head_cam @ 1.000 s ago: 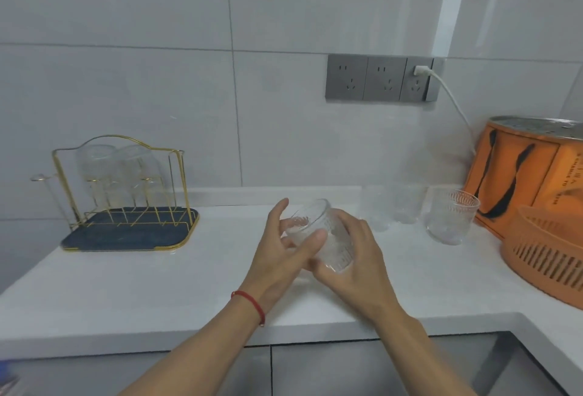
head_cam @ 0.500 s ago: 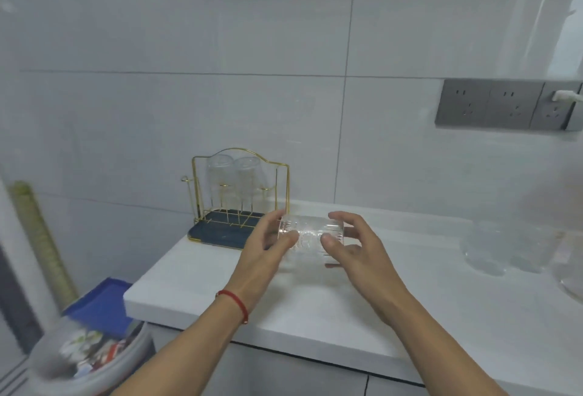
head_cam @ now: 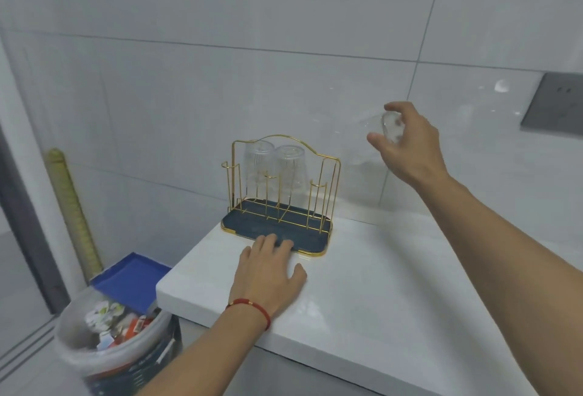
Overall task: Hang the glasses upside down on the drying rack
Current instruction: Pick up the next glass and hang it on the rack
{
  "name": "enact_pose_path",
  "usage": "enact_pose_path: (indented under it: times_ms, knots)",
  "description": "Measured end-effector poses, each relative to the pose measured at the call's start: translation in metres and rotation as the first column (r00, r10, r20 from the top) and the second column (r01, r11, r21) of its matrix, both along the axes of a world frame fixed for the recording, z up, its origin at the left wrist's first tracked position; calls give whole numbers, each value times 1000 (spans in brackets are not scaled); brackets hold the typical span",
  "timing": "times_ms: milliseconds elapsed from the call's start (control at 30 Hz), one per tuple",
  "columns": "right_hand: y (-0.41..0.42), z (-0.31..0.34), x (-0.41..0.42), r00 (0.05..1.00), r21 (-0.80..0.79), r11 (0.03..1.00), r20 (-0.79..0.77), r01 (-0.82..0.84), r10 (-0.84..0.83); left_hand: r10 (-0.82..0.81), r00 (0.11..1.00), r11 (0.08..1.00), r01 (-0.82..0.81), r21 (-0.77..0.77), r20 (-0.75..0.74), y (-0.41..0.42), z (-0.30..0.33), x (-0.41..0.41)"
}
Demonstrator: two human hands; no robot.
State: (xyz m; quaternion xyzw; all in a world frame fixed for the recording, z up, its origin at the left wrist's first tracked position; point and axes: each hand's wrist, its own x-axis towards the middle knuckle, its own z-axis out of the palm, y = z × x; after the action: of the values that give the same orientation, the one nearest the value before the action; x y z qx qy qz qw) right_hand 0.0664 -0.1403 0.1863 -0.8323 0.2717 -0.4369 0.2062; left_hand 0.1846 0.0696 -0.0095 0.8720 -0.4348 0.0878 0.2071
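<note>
A gold wire drying rack (head_cam: pixel 328 181) on a dark blue tray (head_cam: pixel 249 222) stands at the counter's left end. Two clear glasses (head_cam: pixel 288 168) hang upside down on its back pegs; the front pegs are bare. My right hand (head_cam: pixel 410 146) holds a clear glass (head_cam: pixel 391 127) in the air, above and to the right of the rack, with its base turned towards me. My left hand (head_cam: pixel 268 266) lies flat on the white counter, fingers spread, fingertips touching the tray's front edge.
The white counter (head_cam: pixel 378 285) ends at a corner just left of the rack. Below that corner stands a bin (head_cam: pixel 116 332) full of rubbish, with a blue board (head_cam: pixel 129 276) behind it. A grey socket plate (head_cam: pixel 555 108) is on the tiled wall at right.
My left hand let go of the glass and came down flat at the tray's front edge. My right hand alone lifted the glass up and right. The view swung left, closer to the rack.
</note>
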Motion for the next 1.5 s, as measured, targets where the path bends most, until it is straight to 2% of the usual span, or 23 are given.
enact_pose_path:
  times_ms: [133, 267, 400, 567, 767, 900, 1000, 1133, 1200, 1267, 1400, 1500]
  knots:
    - [-16, 16, 30, 985, -8, 993, -128, -121, 119, 11, 1000, 1000, -11, 20, -3, -1, 0, 0]
    - [-29, 23, 59, 907, -18, 971, -360, -239, 216, 19, 999, 999, -18, 51, -25, -1, 1, -1]
    - [-40, 25, 77, 827, 66, 959, -493, -274, 270, 21, 999, 998, -19, 65, -24, -1, 0, -3]
    - [-49, 14, 97, 750, 76, 952, -599, -296, 281, 25, 999, 997, -23, 70, -30, -1, 0, -3]
    - [-57, -4, 104, 698, 145, 930, -624, -338, 351, 33, 999, 997, -31, 72, -31, -1, 1, -3]
    - [-56, -5, 102, 709, 102, 930, -619, -354, 338, 27, 998, 998, -24, 62, -50, 0, 3, -3]
    - [-55, -7, 90, 779, 49, 938, -543, -342, 312, 25, 998, 999, -23, 40, -50, 0, 4, -2]
    - [-48, -21, 47, 921, -27, 964, -304, -264, 243, 5, 999, 1000, -4, 4, -54, 2, 6, -4]
    - [-41, -39, 14, 948, -56, 967, -222, -247, 229, -27, 997, 997, 22, -71, -76, 5, 8, -6]
    - [-31, -65, -24, 948, -73, 972, -247, -225, 201, -71, 993, 984, 55, -168, -91, 10, 10, -7]
    - [-12, -127, -97, 944, -174, 984, -328, -21, -38, -164, 972, 922, 91, -376, -166, 6, 14, -34]
    - [-4, -159, -141, 918, -171, 978, -357, 121, -176, -299, 938, 866, 188, -464, -178, -23, 20, -85]
